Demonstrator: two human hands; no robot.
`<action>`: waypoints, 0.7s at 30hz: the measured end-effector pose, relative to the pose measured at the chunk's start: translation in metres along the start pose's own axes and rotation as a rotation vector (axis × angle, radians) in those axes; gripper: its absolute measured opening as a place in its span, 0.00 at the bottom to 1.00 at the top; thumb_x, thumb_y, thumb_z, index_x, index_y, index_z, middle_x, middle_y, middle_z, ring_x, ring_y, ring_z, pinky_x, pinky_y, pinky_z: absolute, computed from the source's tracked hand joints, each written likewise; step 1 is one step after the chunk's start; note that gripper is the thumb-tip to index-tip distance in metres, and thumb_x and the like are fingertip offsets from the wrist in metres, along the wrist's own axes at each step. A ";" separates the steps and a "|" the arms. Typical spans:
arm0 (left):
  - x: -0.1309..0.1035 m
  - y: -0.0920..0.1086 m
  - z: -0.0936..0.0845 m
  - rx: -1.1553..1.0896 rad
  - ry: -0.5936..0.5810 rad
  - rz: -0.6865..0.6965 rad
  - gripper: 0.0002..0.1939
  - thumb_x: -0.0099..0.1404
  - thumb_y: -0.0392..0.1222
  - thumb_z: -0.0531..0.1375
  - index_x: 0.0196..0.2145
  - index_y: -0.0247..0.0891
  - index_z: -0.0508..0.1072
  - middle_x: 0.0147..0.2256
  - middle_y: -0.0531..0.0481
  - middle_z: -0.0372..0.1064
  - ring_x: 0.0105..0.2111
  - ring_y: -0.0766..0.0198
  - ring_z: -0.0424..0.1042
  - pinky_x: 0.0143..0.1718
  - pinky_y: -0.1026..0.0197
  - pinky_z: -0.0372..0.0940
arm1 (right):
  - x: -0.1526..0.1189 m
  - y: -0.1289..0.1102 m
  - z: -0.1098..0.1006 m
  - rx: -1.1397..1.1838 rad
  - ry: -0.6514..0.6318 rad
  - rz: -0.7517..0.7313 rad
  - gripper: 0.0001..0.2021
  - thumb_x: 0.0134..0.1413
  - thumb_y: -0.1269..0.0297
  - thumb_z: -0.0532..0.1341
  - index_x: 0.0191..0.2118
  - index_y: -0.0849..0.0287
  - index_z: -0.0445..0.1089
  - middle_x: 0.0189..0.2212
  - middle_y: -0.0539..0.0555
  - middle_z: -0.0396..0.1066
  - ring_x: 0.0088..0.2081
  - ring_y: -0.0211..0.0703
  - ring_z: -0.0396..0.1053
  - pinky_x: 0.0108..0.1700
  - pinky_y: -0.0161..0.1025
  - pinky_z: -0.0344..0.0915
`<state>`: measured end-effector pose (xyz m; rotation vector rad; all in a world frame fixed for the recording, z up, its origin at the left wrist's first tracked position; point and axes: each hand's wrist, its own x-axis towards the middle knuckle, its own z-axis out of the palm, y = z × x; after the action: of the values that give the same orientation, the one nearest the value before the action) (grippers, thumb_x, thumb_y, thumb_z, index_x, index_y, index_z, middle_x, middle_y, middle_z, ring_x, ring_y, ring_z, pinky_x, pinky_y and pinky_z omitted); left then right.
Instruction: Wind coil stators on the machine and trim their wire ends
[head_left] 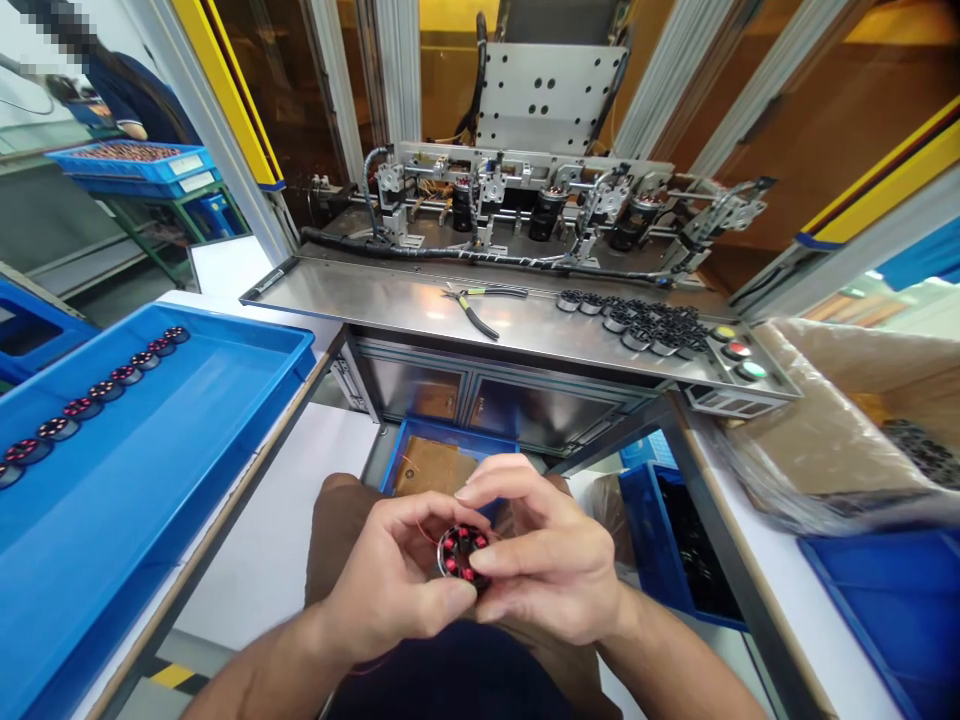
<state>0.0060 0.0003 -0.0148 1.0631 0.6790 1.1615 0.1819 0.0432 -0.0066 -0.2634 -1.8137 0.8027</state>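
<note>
Between my two hands, above my lap, is a motor stator, a black ring with red wire coils inside and thin red wire ends sticking out. My left hand is closed round its left side, thumb along the lower edge. From the right, my right hand pinches the ring's edge with thumb and fingers; whether it also holds a wire end, I cannot tell. On the steel ledge ahead lie pliers with black and yellow-green handles, and a cluster of black stator rings.
At left, a blue tray holds a row of wound stators. A winding machine stands behind the ledge, with push buttons at its right end. A plastic-lined carton is at right. A person is at far left.
</note>
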 end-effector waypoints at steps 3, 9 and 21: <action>0.000 0.000 -0.001 -0.073 -0.015 -0.067 0.18 0.53 0.46 0.73 0.41 0.39 0.80 0.34 0.47 0.79 0.33 0.64 0.77 0.37 0.68 0.70 | -0.005 -0.006 0.002 -0.167 0.055 -0.067 0.05 0.59 0.66 0.66 0.42 0.55 0.77 0.45 0.57 0.74 0.45 0.47 0.70 0.43 0.48 0.72; -0.003 -0.005 0.001 -0.022 0.018 0.102 0.22 0.53 0.36 0.73 0.46 0.43 0.78 0.42 0.49 0.79 0.40 0.65 0.77 0.44 0.68 0.70 | -0.022 -0.021 0.011 -0.587 0.205 -0.200 0.05 0.60 0.75 0.63 0.41 0.63 0.75 0.33 0.55 0.73 0.39 0.44 0.68 0.38 0.45 0.73; -0.008 -0.017 0.004 0.203 0.156 0.471 0.28 0.55 0.25 0.70 0.50 0.46 0.75 0.50 0.49 0.74 0.49 0.64 0.75 0.47 0.67 0.73 | -0.022 -0.022 0.055 -0.247 0.536 0.184 0.05 0.64 0.72 0.58 0.37 0.59 0.70 0.29 0.52 0.68 0.31 0.39 0.69 0.31 0.38 0.69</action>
<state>0.0143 -0.0090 -0.0295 1.3593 0.6983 1.6188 0.1449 -0.0065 -0.0196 -0.7422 -1.3858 0.5597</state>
